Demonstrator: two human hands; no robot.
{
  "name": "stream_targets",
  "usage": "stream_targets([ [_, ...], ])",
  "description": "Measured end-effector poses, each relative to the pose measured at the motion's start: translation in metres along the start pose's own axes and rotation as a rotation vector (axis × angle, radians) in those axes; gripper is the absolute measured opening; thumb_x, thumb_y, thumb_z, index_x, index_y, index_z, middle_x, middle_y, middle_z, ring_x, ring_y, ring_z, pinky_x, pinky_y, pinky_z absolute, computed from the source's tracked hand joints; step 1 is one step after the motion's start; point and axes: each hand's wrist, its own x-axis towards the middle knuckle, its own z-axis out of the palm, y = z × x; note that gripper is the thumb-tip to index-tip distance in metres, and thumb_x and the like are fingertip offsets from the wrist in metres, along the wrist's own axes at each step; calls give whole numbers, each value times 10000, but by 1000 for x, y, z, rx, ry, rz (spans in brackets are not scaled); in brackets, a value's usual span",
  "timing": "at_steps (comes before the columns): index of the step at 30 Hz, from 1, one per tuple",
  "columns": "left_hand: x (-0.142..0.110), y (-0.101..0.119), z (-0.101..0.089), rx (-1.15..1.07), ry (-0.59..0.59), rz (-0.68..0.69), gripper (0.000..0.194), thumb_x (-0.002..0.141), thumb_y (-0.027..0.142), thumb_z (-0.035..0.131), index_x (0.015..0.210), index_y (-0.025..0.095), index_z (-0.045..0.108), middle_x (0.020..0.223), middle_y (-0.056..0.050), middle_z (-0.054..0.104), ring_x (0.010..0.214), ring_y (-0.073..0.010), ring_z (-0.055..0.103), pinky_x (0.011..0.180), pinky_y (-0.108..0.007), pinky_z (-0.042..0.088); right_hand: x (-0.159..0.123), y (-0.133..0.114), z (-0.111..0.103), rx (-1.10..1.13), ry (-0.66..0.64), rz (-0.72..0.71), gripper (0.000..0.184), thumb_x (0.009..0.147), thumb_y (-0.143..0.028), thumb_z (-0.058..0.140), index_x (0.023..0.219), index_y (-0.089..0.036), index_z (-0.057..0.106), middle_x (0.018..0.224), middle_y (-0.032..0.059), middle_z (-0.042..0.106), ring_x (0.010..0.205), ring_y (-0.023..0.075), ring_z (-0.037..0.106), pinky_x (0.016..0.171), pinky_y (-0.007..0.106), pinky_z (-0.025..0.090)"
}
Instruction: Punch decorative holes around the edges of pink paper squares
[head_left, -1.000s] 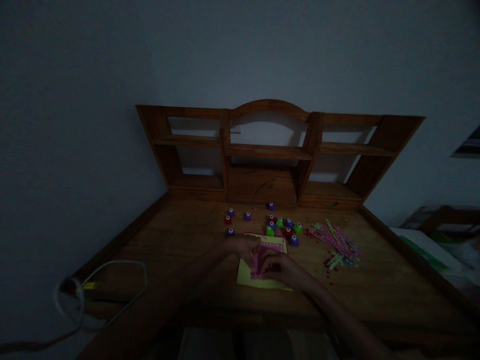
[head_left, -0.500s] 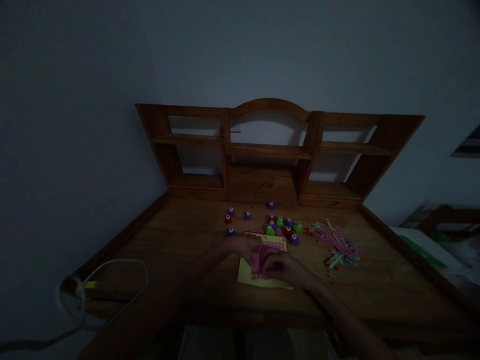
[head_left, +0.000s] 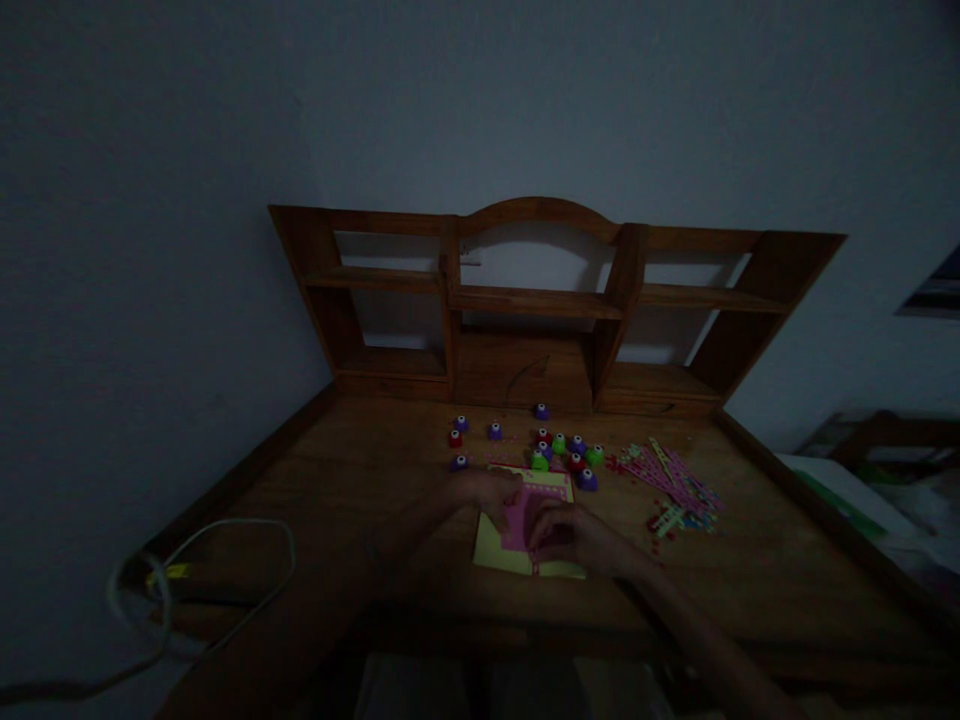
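Note:
A pink foam-like sheet with a dotted top border lies on a yellow sheet of paper at the desk's middle. My left hand rests on the pink sheet's left side, its thumb and fingers apart. Over the sheet's lower right, my right hand has its fingertips pinched together. A narrow pinkish strip shows just below those fingertips. Dim light and the fingers hide what exactly is between them.
Several purple, red and green one-eyed toy pieces stand behind the paper. Pink and yellow patterned strips lie heaped at the right, with small red bits around. A white cable loops at the left. A wooden shelf backs the desk.
The pink sheet now lies flatter and more of it shows between my hands. My right hand has shifted slightly right, and the narrow strip below its fingertips has come into view.

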Motion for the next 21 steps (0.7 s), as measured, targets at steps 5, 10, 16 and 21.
stream_targets([
  [5, 0, 7, 3, 62, 50, -43, 662, 546, 514, 790, 1029, 127, 556, 1044, -87, 590, 921, -244, 564, 788, -295, 446, 1, 3, 1, -26, 12, -28, 211, 765, -386, 711, 863, -200, 701, 948, 47, 651, 900, 172, 611, 802, 322, 497],
  [10, 5, 9, 8, 122, 53, -80, 711, 524, 552, 790, 1030, 108, 558, 1046, -108, 590, 953, -268, 554, 837, -314, 433, 1, 1, -2, -3, -13, -18, 269, 725, -399, 744, 892, -193, 702, 972, 55, 646, 913, 179, 613, 803, 309, 495],
  [16, 8, 5, 9, 82, 57, -51, 653, 522, 529, 799, 993, 133, 582, 1028, -76, 592, 932, -250, 552, 815, -304, 439, 2, 0, -1, 3, -4, -2, 240, 751, -401, 721, 874, -195, 711, 952, 56, 647, 919, 182, 608, 826, 327, 492],
  [21, 7, 6, 10, 100, 52, -31, 630, 540, 519, 795, 980, 120, 585, 1027, -91, 592, 910, -243, 558, 808, -292, 437, 3, 2, 0, -21, 18, -38, 175, 776, -372, 703, 831, -207, 729, 945, 51, 645, 903, 169, 601, 809, 315, 492],
])
